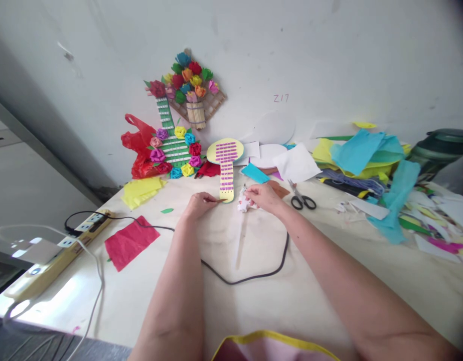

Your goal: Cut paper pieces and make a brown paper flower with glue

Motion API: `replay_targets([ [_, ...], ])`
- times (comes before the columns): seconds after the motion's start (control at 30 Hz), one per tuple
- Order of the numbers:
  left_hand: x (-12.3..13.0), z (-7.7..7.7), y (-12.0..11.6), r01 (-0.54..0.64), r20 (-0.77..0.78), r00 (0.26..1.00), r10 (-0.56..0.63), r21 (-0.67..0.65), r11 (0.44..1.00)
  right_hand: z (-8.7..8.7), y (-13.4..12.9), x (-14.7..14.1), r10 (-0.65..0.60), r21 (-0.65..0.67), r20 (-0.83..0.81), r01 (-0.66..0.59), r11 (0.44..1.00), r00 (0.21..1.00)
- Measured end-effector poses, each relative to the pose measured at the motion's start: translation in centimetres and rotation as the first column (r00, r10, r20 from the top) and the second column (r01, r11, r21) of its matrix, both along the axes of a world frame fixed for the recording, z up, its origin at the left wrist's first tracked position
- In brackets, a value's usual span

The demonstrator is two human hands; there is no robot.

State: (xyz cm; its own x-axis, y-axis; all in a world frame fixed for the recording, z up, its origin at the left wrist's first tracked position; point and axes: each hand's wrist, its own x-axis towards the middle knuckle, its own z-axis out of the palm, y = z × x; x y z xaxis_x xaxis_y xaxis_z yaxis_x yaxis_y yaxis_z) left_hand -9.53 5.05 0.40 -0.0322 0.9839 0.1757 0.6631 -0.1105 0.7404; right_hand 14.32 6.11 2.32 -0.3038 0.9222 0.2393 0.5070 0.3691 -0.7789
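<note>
A yellow paper shape with an oval head and a purple woven pattern [226,171] lies on the table with its narrow stem toward me. My left hand [201,204] pinches something thin and brownish at the stem's lower end. To the right, my right hand [264,197] is closed at a small white object [243,201], which looks like a glue gun with a glue stick [240,240] pointing toward me. The fingers partly cover it, so its exact form is unclear. Black-handled scissors [303,201] lie right of my right hand.
A black cable [250,279] loops beneath my forearms. Red paper [131,243] and a power strip [61,253] are on the left. Paper-flower crafts [174,145] stand against the wall. Blue tissue paper [359,150], scraps and a dark green container [442,153] sit on the right.
</note>
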Motion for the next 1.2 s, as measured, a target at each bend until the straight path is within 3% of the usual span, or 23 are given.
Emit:
replay_targets([
  [0.2, 0.1, 0.3, -0.1, 0.001, -0.032, 0.999, 0.000, 0.005, 1.000, 0.0, 0.0, 0.0, 0.002, -0.003, 0.007, -0.002, 1.000, 1.000],
  [0.43, -0.9, 0.5, 0.3, -0.121, -0.069, 0.990, 0.126, 0.077, 0.990, 0.1, -0.1, 0.0, 0.013, 0.036, 0.015, -0.013, 0.999, 1.000],
  [0.67, -0.2, 0.7, -0.3, -0.058, -0.201, 0.979, 0.048, -0.043, 0.997, 0.4, -0.6, -0.2, -0.095, 0.199, 0.120, 0.070, 0.978, 0.988],
  [0.87, 0.2, 0.7, -0.1, -0.017, -0.278, 0.960, 0.018, 0.007, 1.000, 0.7, -1.0, -0.3, -0.114, 0.230, 0.153, 0.077, 0.970, 0.982],
  [1.2, -0.1, -0.1, 0.1, 0.030, -0.171, 0.985, -0.014, 0.093, 0.995, 0.9, -1.1, -0.3, -0.113, 0.198, 0.177, 0.077, 0.977, 0.978],
])
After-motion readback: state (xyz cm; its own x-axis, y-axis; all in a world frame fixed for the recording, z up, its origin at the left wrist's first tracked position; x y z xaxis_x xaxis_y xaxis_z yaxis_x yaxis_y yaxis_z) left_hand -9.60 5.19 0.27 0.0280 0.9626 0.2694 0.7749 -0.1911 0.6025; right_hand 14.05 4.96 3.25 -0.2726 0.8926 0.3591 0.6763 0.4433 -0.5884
